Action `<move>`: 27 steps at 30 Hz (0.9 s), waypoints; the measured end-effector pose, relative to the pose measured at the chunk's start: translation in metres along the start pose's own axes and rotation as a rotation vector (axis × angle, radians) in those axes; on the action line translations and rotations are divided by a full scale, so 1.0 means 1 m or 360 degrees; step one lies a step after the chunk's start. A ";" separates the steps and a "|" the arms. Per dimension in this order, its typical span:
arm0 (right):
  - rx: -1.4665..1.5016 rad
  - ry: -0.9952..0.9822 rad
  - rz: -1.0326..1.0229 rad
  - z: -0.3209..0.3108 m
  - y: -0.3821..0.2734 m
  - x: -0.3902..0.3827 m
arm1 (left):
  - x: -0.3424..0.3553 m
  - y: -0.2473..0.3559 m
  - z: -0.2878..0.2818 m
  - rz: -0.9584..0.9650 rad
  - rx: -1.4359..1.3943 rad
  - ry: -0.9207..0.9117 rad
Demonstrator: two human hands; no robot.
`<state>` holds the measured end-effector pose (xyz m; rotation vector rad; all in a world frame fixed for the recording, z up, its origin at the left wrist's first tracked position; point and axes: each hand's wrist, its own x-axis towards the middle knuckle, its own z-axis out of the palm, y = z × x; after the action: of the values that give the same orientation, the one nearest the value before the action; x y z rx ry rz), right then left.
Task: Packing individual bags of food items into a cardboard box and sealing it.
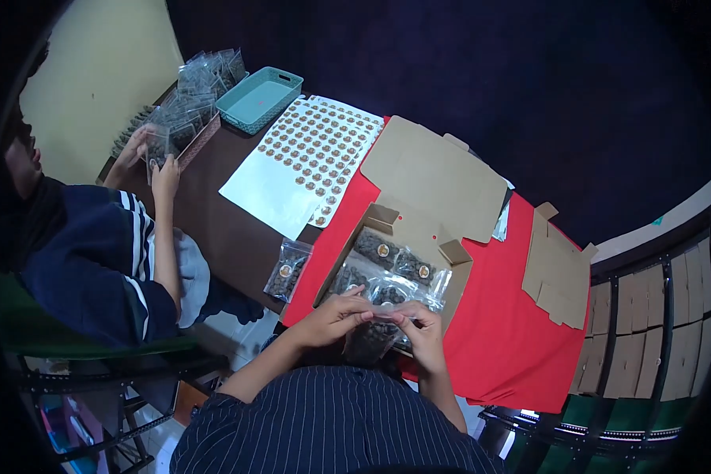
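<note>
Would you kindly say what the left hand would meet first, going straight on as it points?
Beyond the clear bag it holds, most likely the right hand; depth is unclear.

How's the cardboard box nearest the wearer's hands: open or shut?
Open. The cardboard box has its lid folded back, and clear bags of dark pieces show inside.

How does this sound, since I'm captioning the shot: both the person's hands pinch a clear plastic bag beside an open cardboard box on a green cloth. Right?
Not quite: the head view shows a red cloth, not a green one. The left hand and right hand do pinch a clear plastic bag beside the open cardboard box.
</note>
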<state>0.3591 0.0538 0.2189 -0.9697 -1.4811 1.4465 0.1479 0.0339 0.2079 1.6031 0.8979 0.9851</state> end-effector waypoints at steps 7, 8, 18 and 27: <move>0.0064 -0.0145 0.0075 -0.010 -0.007 -0.002 | -0.001 0.007 -0.006 -0.0001 0.0090 -0.0249; 0.0042 -0.0196 0.0076 -0.012 -0.008 -0.002 | -0.001 0.007 -0.006 -0.0003 0.0069 -0.0267; -0.0137 -0.0387 -0.0009 -0.014 -0.014 -0.001 | -0.002 0.022 -0.023 0.0034 0.0287 -0.0258; -0.0202 -0.0429 -0.0019 -0.011 -0.023 -0.002 | -0.005 0.015 -0.025 0.0034 0.0180 -0.0225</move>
<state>0.3703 0.0550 0.2420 -0.8638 -1.7892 1.5353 0.1246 0.0353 0.2259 1.7580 0.8529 0.8366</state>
